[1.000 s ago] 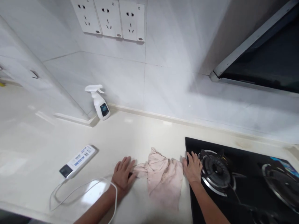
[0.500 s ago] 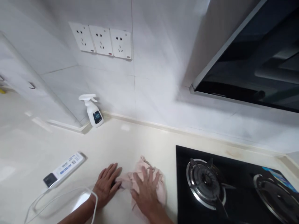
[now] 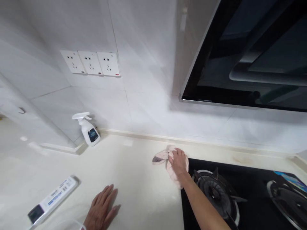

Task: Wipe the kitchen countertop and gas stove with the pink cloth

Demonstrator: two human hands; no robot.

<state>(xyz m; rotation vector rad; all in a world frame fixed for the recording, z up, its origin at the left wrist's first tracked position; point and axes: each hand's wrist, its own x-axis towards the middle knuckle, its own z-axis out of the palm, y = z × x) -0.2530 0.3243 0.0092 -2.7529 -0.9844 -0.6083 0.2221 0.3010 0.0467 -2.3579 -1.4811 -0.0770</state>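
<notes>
A crumpled pale pink cloth [image 3: 173, 171] lies on the countertop, against the left back corner of the black gas stove. My right hand [image 3: 178, 161] presses down on it with the fingers curled into the fabric, and the forearm reaches across the stove's left edge. A loose end with a dark patch sticks out to the left of that hand. Lower down, my left hand [image 3: 102, 207] rests flat on the counter with its fingers stretched, holding nothing.
A white spray bottle [image 3: 89, 130] stands in the back left corner. To the left lies a white power strip [image 3: 54, 199] with its cord. The gas stove [image 3: 251, 191] fills the right side, below a dark range hood [image 3: 244, 64]. Three sockets [image 3: 90, 63] are on the wall.
My right hand has moved the cloth away from me and to the right, up to the stove's back corner. My left hand is now apart from the cloth. The view has shifted.
</notes>
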